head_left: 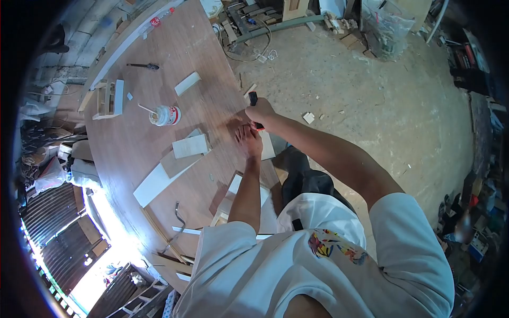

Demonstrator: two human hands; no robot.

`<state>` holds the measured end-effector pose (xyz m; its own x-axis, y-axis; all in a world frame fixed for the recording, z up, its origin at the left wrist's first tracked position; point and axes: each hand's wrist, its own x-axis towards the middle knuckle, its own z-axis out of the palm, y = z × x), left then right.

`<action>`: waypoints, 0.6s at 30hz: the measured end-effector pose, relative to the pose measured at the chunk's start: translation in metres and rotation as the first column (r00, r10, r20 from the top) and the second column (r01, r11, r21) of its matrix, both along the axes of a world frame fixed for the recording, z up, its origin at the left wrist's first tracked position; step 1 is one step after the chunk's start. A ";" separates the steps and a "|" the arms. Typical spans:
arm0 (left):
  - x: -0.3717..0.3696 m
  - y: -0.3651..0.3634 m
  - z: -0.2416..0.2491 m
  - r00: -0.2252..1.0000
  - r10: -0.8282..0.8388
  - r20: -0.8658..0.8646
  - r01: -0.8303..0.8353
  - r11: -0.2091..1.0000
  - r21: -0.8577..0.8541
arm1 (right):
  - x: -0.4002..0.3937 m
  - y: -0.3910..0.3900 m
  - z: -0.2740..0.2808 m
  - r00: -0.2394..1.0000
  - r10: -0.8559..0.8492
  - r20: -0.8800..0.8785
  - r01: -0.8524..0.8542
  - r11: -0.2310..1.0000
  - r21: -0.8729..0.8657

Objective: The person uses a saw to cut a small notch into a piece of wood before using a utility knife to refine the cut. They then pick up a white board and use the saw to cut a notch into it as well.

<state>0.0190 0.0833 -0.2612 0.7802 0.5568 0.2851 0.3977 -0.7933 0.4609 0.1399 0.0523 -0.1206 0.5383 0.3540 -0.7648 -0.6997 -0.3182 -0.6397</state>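
My right hand [260, 113] is closed around the black handle of a tool [253, 97], which also shows an orange part by my fingers; its working end is hidden. Just below it, my left hand [248, 140] has its fingers bent over a pale wooden board [267, 146] at the table's edge. The two hands are close together, with the orange part between them. Under my left forearm lie more white-faced pieces [235, 183], partly covered by the arm.
On the wooden table [207, 47] stand an open white jar [165, 115] with a stick in it and a small wooden frame [110, 99]. A brush [143, 66], a loose block [187, 84], stacked boards [191, 146] and a bent metal bar [180, 213] lie around. Wood scraps [308, 117] litter the floor.
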 end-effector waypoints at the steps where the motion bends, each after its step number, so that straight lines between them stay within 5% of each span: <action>1: -0.002 0.000 0.002 1.000 0.002 0.007 -0.002 1.000 0.029 | -0.002 0.000 0.010 0.999 -0.017 -0.031 0.018 0.999 0.045; 8: -0.001 -0.002 0.005 0.995 0.047 -0.086 -0.043 0.998 0.050 | 0.016 -0.005 0.107 0.993 0.069 -0.092 -0.067 0.997 0.027; 11: 0.002 -0.001 0.006 0.998 0.022 0.056 -0.025 0.998 0.066 | 0.009 -0.021 0.138 0.993 0.069 -0.094 -0.062 0.995 0.072; 18: -0.004 -0.002 0.004 0.999 0.034 0.029 -0.033 0.998 -0.057 | -0.004 -0.034 0.150 0.994 0.098 -0.056 -0.095 0.994 0.049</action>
<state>0.0152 0.0814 -0.2577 0.7522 0.5984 0.2759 0.4089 -0.7522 0.5167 0.1358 0.0181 0.0299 0.4551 0.4378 -0.7753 -0.7033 -0.3573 -0.6146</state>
